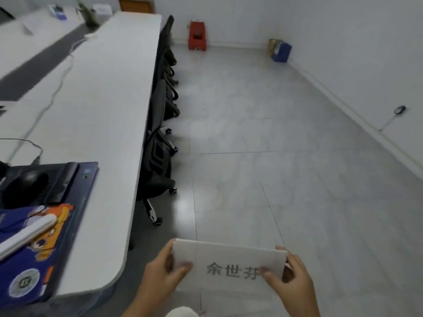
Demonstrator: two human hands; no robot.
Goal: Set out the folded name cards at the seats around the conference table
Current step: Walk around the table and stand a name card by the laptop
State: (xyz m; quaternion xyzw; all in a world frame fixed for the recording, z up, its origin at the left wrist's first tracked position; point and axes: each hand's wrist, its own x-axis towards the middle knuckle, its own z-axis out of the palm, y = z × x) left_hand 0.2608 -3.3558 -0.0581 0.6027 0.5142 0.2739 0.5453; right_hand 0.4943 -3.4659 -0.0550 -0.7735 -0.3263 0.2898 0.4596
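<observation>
A white name card [229, 259] with dark printed characters is held low in the middle of the view, above the floor. My left hand [162, 273] grips its left end, thumb on the front face. My right hand [288, 277] grips its right end the same way. The long white conference table [98, 92] runs along the left side, its rounded near corner to the left of my left hand. Whether more cards lie behind the front one I cannot tell.
Several black office chairs [160, 143] are pushed in along the table's right edge. A blue desk mat [52, 234] with a black mouse and a white object lies on the near end. Cables cross the tabletop. A red stool [197, 35] and a blue box [281, 50] stand by the far wall.
</observation>
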